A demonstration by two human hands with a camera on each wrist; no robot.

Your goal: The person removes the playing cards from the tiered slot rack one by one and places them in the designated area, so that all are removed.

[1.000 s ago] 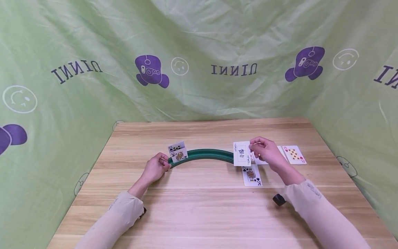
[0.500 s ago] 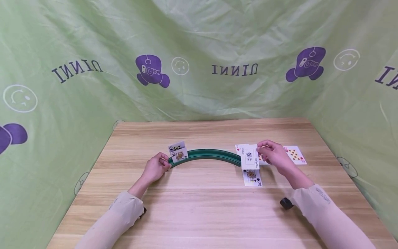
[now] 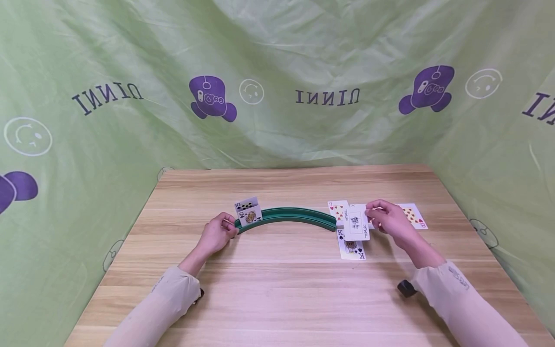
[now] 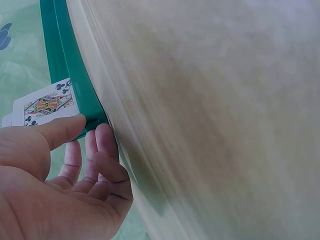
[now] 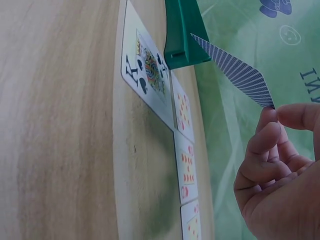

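My left hand (image 3: 218, 233) pinches the left end of a green curved card holder (image 3: 299, 214), thumb on top and fingers against its end in the left wrist view. A queen of clubs (image 3: 251, 218) and a black ten (image 3: 246, 204) stand in the holder beside that hand. Between thumb and fingertips, my right hand (image 3: 392, 220) holds up a joker card (image 3: 356, 224) by its edge; its striped back (image 5: 240, 75) faces the right wrist camera. The joker is raised over the cards at the holder's right end and partly hides them.
Face up on the wooden table (image 3: 277, 299) lie a king of spades (image 3: 358, 253), a seven of hearts (image 3: 336, 208) and a red eight (image 3: 411, 216). Another red card (image 5: 188, 167) lies between the last two. A green printed curtain (image 3: 277, 135) surrounds the table.
My right hand has moved the joker to the right, away from the holder's right end, uncovering the seven of hearts and more of the king. My left hand stays put.
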